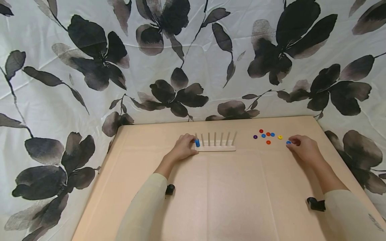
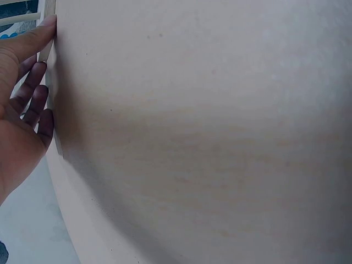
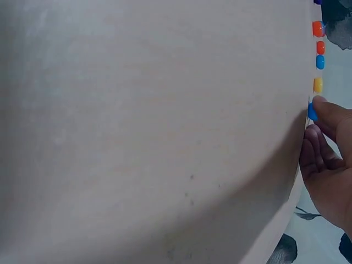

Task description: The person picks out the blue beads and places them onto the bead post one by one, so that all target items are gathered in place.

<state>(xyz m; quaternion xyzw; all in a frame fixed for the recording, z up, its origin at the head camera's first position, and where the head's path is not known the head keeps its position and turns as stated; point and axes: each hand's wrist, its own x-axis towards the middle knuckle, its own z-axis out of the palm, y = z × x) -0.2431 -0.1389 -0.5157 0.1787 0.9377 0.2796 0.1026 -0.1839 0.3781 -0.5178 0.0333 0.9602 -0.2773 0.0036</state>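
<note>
My left hand (image 1: 182, 147) grips the left end of a wooden peg rack (image 1: 215, 149), its thumb along the front of the base. In the left wrist view, only the end of the rack (image 2: 49, 55) shows beside the fingers. Blue rings (image 1: 197, 143) are stacked on the leftmost peg, partly covered by the fingers; the other pegs are bare. At the right, my right hand (image 1: 306, 149) pinches a small blue ring (image 1: 288, 142) between thumb and fingertips, low at the tabletop. That blue ring (image 3: 312, 111) shows by the thumb in the right wrist view.
Several loose rings lie between the rack and my right hand, among them a yellow one (image 1: 280, 137), a purple one (image 1: 255, 137) and an orange one (image 1: 268, 142). The tan table (image 1: 229, 194) ends at a floral cloth (image 1: 193, 60) behind and at both sides.
</note>
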